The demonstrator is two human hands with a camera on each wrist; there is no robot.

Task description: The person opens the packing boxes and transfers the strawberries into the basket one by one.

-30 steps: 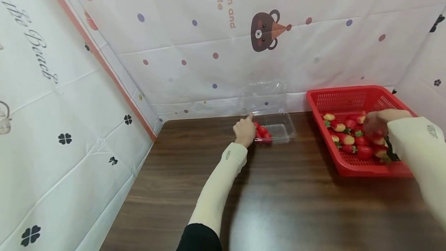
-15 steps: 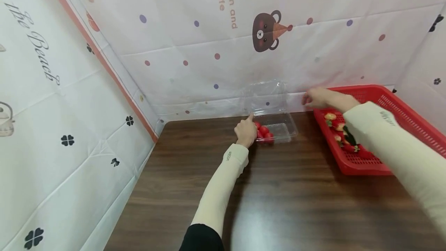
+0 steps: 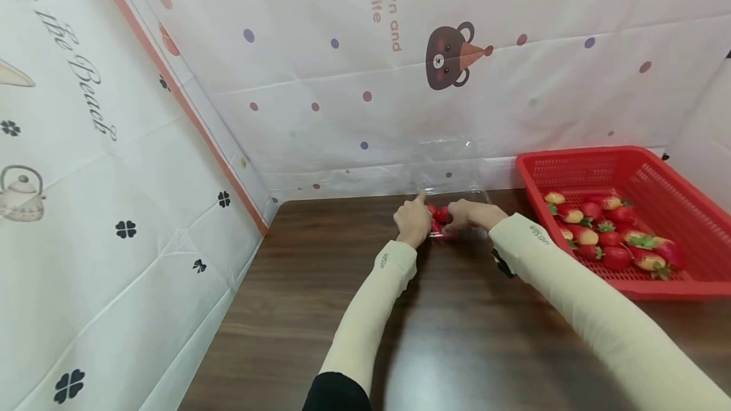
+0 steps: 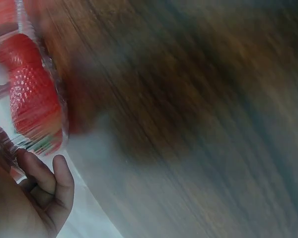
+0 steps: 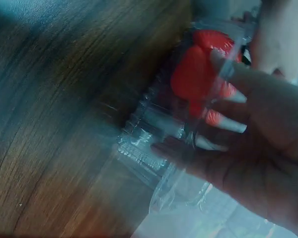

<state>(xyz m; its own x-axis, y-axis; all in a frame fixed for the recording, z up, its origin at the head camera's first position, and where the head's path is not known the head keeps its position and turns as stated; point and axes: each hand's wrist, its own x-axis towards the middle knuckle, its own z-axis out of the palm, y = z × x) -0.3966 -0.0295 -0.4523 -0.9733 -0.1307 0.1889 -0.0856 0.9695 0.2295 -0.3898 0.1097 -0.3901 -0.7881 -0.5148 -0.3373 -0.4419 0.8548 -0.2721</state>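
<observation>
A clear plastic clamshell box [image 5: 156, 196] stands on the table with its lid [image 3: 451, 160] raised against the back sheet. Several red strawberries [image 4: 35, 94] lie at its left end. My left hand [image 3: 412, 221] grips the box's left side, its fingers curled at the rim in the left wrist view. Over the box is my right hand [image 3: 471, 215], reaching in from the right. In the right wrist view its fingers touch the strawberries [image 5: 191, 74], while the thumb stands apart, over the box's bare end.
At the right stands a red plastic basket [image 3: 708, 233] with several strawberries [image 3: 617, 255] in its left part. The brown wooden table [image 3: 320, 259] ends at a white printed sheet [image 3: 320, 138] behind and another at the left.
My right hand has come left from the red basket, across its rim, and down into the box. The left hand keeps its place on the box. The view has shifted slightly.
</observation>
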